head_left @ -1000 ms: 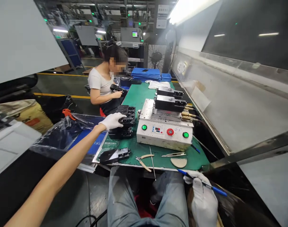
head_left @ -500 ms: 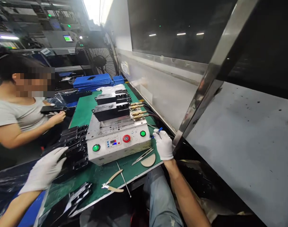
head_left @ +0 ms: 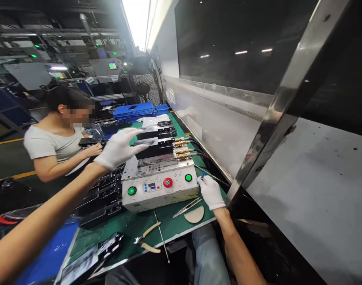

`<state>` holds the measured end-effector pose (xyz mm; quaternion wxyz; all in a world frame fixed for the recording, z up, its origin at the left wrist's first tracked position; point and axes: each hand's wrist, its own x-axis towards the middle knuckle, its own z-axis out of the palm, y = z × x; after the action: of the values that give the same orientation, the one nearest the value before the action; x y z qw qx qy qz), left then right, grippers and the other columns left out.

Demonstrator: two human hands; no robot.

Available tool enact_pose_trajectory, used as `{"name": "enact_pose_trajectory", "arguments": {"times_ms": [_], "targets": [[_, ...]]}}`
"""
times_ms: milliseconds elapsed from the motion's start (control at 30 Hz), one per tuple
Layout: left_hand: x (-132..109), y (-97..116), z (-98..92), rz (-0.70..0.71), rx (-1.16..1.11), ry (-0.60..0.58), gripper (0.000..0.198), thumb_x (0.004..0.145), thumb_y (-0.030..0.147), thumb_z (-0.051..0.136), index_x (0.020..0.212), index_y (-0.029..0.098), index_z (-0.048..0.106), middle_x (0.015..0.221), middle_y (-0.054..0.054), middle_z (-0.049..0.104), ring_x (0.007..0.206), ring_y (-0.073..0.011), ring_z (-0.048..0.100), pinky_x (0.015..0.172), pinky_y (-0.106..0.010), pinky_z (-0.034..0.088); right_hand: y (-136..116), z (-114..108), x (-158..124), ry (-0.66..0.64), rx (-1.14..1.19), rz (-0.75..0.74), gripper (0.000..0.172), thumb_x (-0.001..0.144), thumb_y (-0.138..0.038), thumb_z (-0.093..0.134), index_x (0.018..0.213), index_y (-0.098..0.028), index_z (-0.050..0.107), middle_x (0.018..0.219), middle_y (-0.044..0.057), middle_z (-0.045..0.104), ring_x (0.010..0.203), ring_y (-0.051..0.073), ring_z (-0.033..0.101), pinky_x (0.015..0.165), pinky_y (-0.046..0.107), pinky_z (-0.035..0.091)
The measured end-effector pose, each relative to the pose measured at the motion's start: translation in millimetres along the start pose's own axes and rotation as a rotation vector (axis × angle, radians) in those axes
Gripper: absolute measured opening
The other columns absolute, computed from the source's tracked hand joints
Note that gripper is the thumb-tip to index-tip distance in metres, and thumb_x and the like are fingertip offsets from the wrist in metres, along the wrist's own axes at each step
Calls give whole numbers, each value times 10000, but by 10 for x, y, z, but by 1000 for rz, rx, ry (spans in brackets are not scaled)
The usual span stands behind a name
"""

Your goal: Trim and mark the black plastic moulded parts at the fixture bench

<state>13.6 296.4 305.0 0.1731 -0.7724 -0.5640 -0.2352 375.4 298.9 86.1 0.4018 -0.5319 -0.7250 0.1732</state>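
My gloved left hand (head_left: pixel 118 147) reaches over the grey press machine (head_left: pixel 160 186). Its thumb and fingers close round the left end of a flat black part (head_left: pixel 145 143) at the machine's black fixture (head_left: pixel 159 148). Beside the machine's right front corner, my gloved right hand (head_left: pixel 211 192) rests on the green mat (head_left: pixel 130 227), closed on a blue pen (head_left: pixel 202 176). The green button (head_left: pixel 188 177) and red button (head_left: pixel 168 182) lie just left of that hand.
A stack of black parts (head_left: pixel 102 194) stands left of the machine. Pliers (head_left: pixel 147 237), a thin rod (head_left: pixel 162 237), tweezers (head_left: pixel 187 206) and a half-round beige piece (head_left: pixel 194 215) lie in front. A co-worker (head_left: pixel 54 144) sits left. Blue trays (head_left: pixel 135 111) lie behind; a steel wall (head_left: pixel 216 130) runs right.
My left hand has risen from the stack of black parts to the fixture on top of the machine. My right hand with the pen has barely moved. The view has shifted slightly.
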Motion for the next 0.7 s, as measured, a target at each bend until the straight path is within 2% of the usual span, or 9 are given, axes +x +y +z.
{"name": "enact_pose_trajectory", "arguments": {"times_ms": [67,133,233,333,433,467,567,633,700], "targets": [[318,89,84,116,80,-240,755,826,686,670,1368,161,631,1378,-173,681,1275,-323,625,1079,-431,505,14,-41,-18,-34,-35,-7,218,972,-259,541,874,-200,728,923,100,770,891,248,722,832,346,562],[518,156,155,140,155,-459,708,751,743,691,1173,175,714,1176,-158,746,1069,-327,688,875,-402,544,26,-99,-42,-58,-71,-18,219,953,-221,533,893,-206,743,961,102,776,914,248,724,858,356,570],[669,229,118,119,158,-586,628,724,759,684,981,187,717,953,-93,747,809,-246,659,670,-320,446,-29,-231,-60,-56,-121,-27,285,919,-151,500,992,-200,771,1083,124,777,1013,259,724,936,394,576],[802,265,-271,90,82,-459,550,760,649,707,972,142,712,881,-41,718,725,-162,583,630,-279,359,-313,-444,17,97,-143,-75,378,973,-168,419,1162,-142,747,1214,180,742,1164,292,685,1060,475,537],[874,196,-948,54,-50,-163,569,907,553,560,1063,22,694,959,-20,677,819,-109,551,724,-259,362,-821,-667,312,335,-116,-257,353,1027,-274,457,1199,-148,739,1213,167,745,1162,295,686,1097,494,516],[828,145,-1163,45,-99,-139,616,920,553,536,1134,-10,670,988,-15,669,853,-102,556,763,-258,373,-1003,-707,480,368,-107,-319,335,1025,-296,488,1194,-163,746,1204,154,750,1148,293,692,1093,490,518],[285,-15,-1525,-12,-78,-200,586,862,536,665,1181,44,664,1032,-25,672,901,-134,593,821,-289,413,-1479,-614,1157,295,-120,-455,326,992,-314,538,1191,-169,751,1216,153,748,1174,306,684,1097,489,511],[-424,-69,-1462,-69,6,-294,485,767,514,787,1041,126,690,986,-30,673,873,-182,614,775,-308,430,-1724,-375,1653,157,-183,-523,385,961,-339,570,1252,-137,722,1272,183,722,1234,334,652,1112,503,496],[-1273,-89,-1206,-175,39,-385,453,762,531,790,1035,190,668,998,-36,674,883,-226,639,755,-334,455,-1923,-70,2082,4,-285,-588,527,939,-392,603,1361,-81,650,1374,231,659,1317,375,592,1136,521,468]]}}
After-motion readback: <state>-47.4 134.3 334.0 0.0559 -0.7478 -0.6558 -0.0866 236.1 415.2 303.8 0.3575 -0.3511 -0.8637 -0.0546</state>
